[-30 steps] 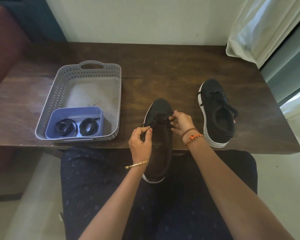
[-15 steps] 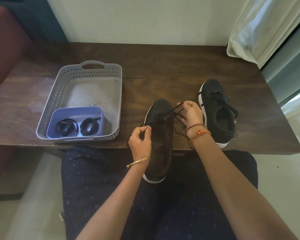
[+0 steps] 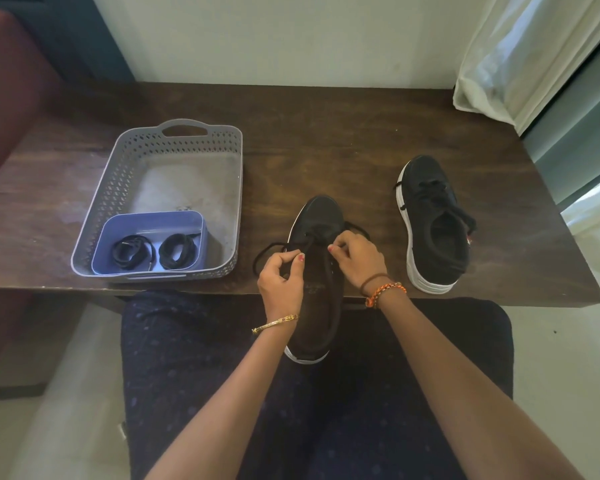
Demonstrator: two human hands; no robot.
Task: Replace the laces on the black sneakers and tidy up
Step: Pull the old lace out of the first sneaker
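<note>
Over the surface [image 3: 326, 133] edge, our hands, left [image 3: 280, 282] and right [image 3: 359, 259], each pinch the lace [image 3: 271, 249] of the near sneaker [image 3: 321, 216].

Basket [image 3: 118, 188]: we find it on the tabletop [image 3: 326, 140], toward the left near edge.
Small tub [image 3: 111, 237]: in the basket's near end, two coiled laces [image 3: 155, 252] inside.
Near sneaker [image 3: 321, 216]: overhanging the near edge, right of the basket.
Far sneaker [image 3: 433, 226]: right again, toward the right edge.

My left hand [image 3: 280, 279] hides the sneaker [image 3: 317, 271] at nine o'clock; the curtain [image 3: 534, 53] runs off frame.
</note>
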